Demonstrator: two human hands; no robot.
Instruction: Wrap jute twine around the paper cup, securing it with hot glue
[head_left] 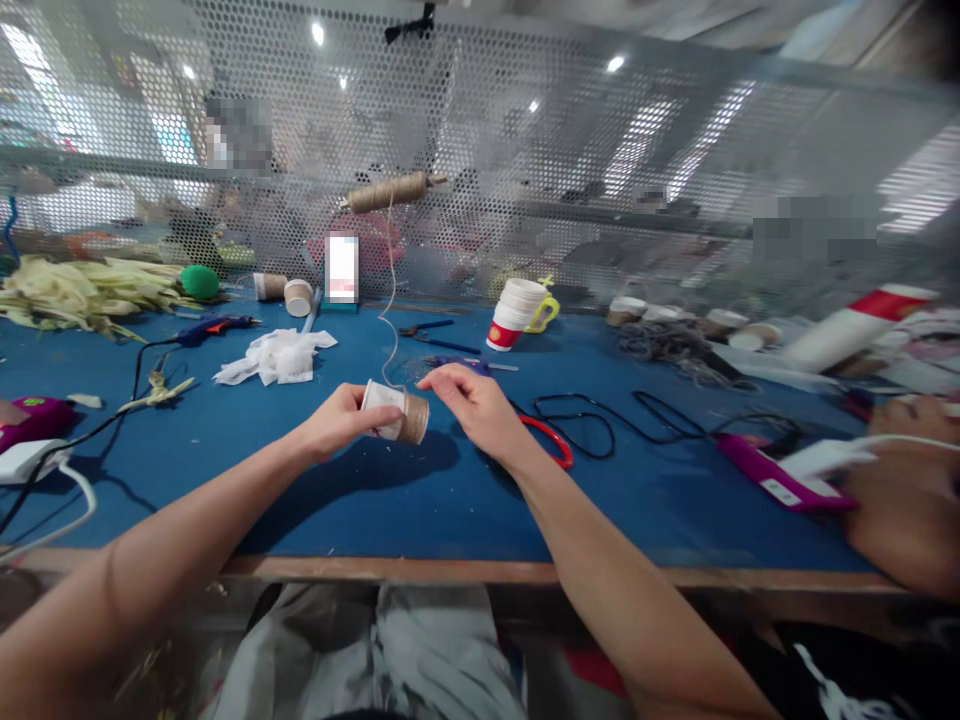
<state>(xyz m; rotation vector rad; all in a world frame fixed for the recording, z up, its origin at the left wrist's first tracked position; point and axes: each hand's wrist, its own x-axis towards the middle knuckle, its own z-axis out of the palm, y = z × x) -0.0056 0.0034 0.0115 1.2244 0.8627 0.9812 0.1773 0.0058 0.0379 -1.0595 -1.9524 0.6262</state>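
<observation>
A small white paper cup [381, 412], tilted on its side, is held above the blue table by my left hand [341, 420]. Brown twine [413, 418] is wrapped round the cup's right end. From a twine spool [388, 193] on a rod at the mesh, a loose strand [391, 270] hangs down to the cup. My right hand [472, 400] is just right of the cup, fingers bent and drawn together where the strand arrives; the pinch itself is partly hidden. Behind it lies a blue glue gun [461, 366], and red-handled scissors [551, 440] are partly under my right wrist.
Pliers [439, 335], stacked paper cups [516, 312] and crumpled white tissue [277, 355] lie beyond my hands. At left are pale husks [82, 290] and another glue gun [214, 328]. Black cable and a purple power strip [780, 475] lie right, beside another person's arm [907, 490].
</observation>
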